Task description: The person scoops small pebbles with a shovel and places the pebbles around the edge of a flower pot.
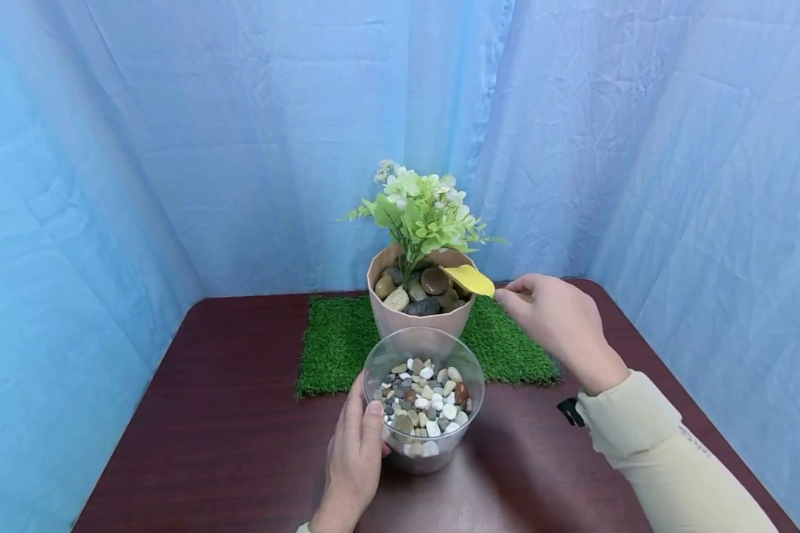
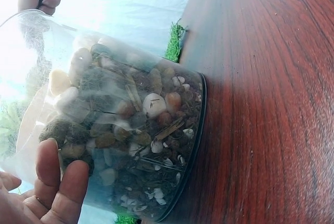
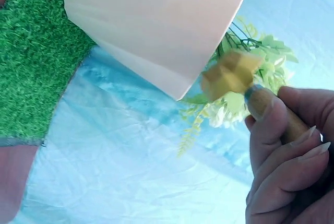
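Observation:
My left hand (image 1: 356, 451) holds a clear plastic tub (image 1: 475, 396) by its left side, thumb near the rim. Inside lie small pebbles (image 1: 433, 403) in white, tan, grey and brown; in the left wrist view, darker bits show through the tub's wall (image 2: 201, 98). My right hand (image 1: 560, 322) grips the wooden handle (image 3: 295, 125) of a small trowel with a yellow blade (image 1: 470, 280). That blade is over the right rim of a pale pink flowerpot (image 1: 427, 323). Larger stones (image 1: 424, 306) surround the stems of a white-flowered plant (image 1: 423, 207) in the pot.
Beneath the flowerpot lies a green artificial grass mat (image 1: 333, 348). The tub stands in front of it on a dark red-brown wooden table (image 1: 233, 414). Light blue curtains (image 1: 273, 148) hang behind the table and on both sides.

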Tool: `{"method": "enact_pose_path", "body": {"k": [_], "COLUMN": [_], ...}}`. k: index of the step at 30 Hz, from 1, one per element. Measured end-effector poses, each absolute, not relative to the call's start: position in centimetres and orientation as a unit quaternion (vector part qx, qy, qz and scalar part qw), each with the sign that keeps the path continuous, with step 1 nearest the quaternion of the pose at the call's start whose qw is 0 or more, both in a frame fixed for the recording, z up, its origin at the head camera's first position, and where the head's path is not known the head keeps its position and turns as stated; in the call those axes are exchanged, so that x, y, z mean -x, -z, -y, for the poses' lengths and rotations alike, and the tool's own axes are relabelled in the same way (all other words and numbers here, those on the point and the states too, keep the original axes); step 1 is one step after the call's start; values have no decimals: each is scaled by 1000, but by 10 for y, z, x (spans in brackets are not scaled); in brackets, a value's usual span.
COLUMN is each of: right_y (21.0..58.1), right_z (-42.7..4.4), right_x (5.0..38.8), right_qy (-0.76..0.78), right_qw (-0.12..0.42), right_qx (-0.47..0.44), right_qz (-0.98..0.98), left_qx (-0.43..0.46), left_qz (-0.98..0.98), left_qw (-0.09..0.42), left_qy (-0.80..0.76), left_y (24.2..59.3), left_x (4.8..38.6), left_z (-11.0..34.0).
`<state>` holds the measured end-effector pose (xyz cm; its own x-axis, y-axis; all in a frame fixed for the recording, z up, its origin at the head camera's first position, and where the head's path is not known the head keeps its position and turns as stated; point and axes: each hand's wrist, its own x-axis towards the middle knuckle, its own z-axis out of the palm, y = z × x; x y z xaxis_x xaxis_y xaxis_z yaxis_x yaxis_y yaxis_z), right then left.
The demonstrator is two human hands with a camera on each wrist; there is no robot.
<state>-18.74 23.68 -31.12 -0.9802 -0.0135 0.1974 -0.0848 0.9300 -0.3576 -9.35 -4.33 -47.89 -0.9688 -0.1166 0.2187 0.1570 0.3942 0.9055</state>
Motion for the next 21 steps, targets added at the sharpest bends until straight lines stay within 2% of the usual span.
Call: {"method": "enact_pose_path", "body": {"k": [7, 11, 16, 21], "right_y": [334, 354, 380, 412], "right_z": [-255, -265, -274, -271], "right_x": [172, 167, 170, 173], "right_qy": [-257, -274, -236, -179], "right_qw": [159, 171, 152, 95], "right_qx": [15, 41, 52, 50], "right_qz": [953, 946, 959, 978], "left_qx": [9, 11, 12, 9], "left_qz": [828, 828, 826, 826], "left_qw": [129, 124, 125, 128], "left_qy": [545, 547, 549, 549], "left_y": [479, 479, 480, 480], "left_x": [93, 94, 95, 95], "left_z": [43, 43, 43, 43]}}
